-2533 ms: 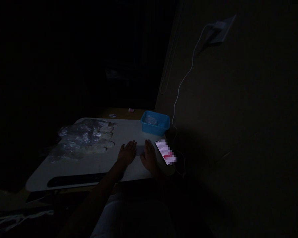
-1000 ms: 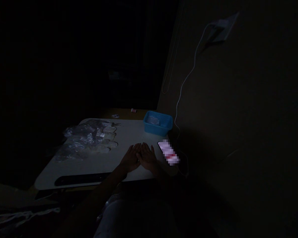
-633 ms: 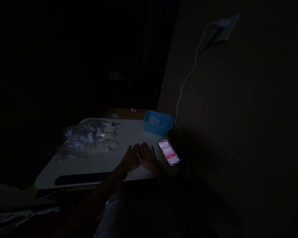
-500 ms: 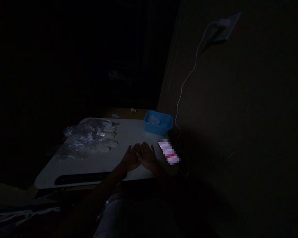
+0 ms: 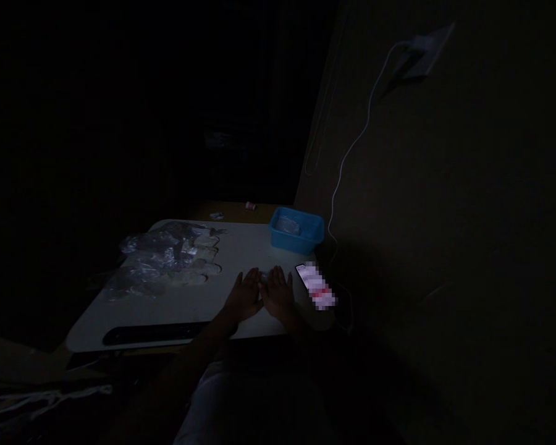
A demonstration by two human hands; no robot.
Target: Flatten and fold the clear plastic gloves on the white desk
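Note:
My left hand (image 5: pixel 244 298) and my right hand (image 5: pixel 278 295) lie side by side, palms down, near the front edge of a white table (image 5: pixel 245 244). Their fingers are stretched out and point away from me, with the thumbs meeting in the middle. A small pale, shiny patch (image 5: pixel 265 275) shows between the fingertips. The dim light does not let me tell what it is, and the hands hide whatever is under them. To the right of my right hand lies a lit phone (image 5: pixel 314 285), its screen blurred out.
At the table's back right stands a blue plastic basin (image 5: pixel 293 243) with a clear packet inside. Crumpled clear plastic (image 5: pixel 155 253) and white gloves (image 5: pixel 204 267) cover the left side. A white cable (image 5: pixel 341 164) runs up to a wall socket (image 5: pixel 429 52). A dark slot (image 5: pixel 148 334) lines the front edge.
The fingers of my two hands have moved slightly apart, and the pale, shiny patch now shows between them. The other things keep their places.

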